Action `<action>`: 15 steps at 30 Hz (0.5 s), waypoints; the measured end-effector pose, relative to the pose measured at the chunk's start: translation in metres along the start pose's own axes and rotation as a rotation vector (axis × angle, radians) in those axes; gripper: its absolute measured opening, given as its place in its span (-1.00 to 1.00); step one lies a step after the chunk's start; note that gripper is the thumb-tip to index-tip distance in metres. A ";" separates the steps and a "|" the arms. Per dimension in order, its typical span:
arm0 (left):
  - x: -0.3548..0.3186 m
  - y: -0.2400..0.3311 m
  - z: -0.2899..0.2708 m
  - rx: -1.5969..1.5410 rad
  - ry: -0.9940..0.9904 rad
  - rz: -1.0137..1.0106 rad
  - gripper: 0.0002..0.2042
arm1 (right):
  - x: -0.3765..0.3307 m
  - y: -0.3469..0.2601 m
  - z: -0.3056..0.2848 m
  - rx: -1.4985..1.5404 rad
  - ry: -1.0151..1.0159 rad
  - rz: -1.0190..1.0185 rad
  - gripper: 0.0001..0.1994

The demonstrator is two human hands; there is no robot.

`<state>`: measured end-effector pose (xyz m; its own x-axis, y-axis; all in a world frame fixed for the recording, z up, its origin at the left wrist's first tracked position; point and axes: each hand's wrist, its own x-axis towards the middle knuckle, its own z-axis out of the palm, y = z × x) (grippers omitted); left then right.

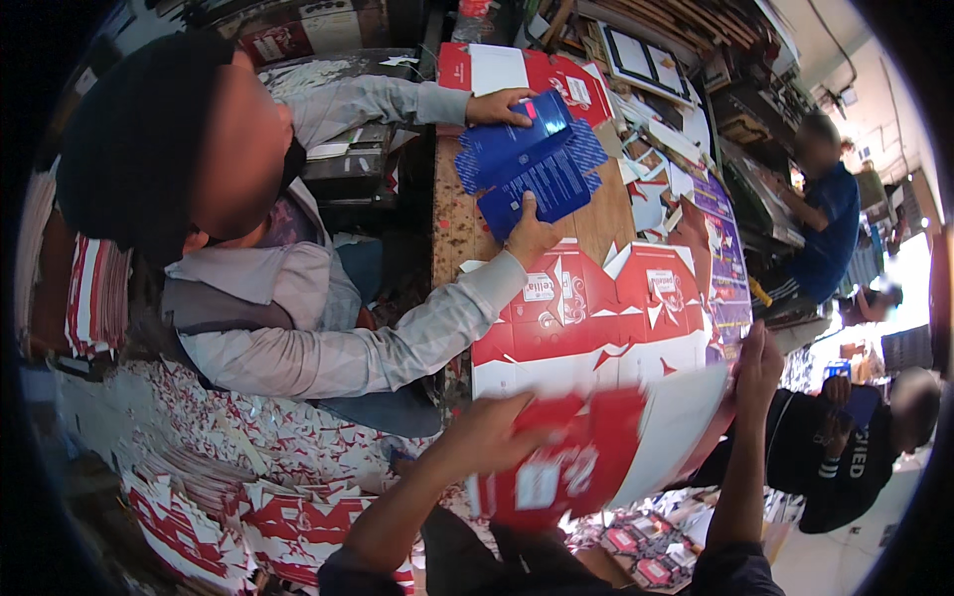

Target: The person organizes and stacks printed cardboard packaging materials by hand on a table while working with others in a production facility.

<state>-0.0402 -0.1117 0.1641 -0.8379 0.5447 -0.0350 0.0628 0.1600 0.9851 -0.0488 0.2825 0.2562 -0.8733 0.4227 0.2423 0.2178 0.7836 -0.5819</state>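
Observation:
A red and white printed carton sheet point(586, 452), blurred by motion, hangs above the near end of the table. My left hand point(492, 432) grips its left edge, fingers lying over the red panel and smeared. At the far right end of the sheet, my right hand point(757, 372) is closed on its edge, with the fingertips partly hidden. Just beyond, a stack of red and white carton sheets point(552, 333) with torn, jagged cut edges lies on the wooden table point(608, 214).
A co-worker at the left holds a blue flat carton point(532, 149) over the table. Purple printed sheets point(725, 258) lie along its right side. Bundles of red and white cartons point(184, 521) and paper scraps point(253, 422) cover the floor. Other people point(830, 209) are at the right.

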 end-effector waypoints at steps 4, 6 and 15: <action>0.138 -0.056 0.027 0.138 0.134 -0.039 -0.36 | 0.062 0.021 0.052 -0.342 0.218 -0.403 -0.64; 0.174 -0.074 0.036 0.291 0.158 -0.182 -0.36 | 0.049 0.058 0.103 -0.395 0.111 -0.415 -0.48; 0.179 -0.093 0.050 0.324 0.361 -0.161 -0.44 | -0.024 0.070 0.190 -0.311 -0.052 -0.181 -0.53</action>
<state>-0.1688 0.0121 0.0582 -0.9811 0.1820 -0.0655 0.0342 0.4968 0.8672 -0.0955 0.2408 0.0625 -0.9292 0.2471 0.2750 0.1728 0.9479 -0.2677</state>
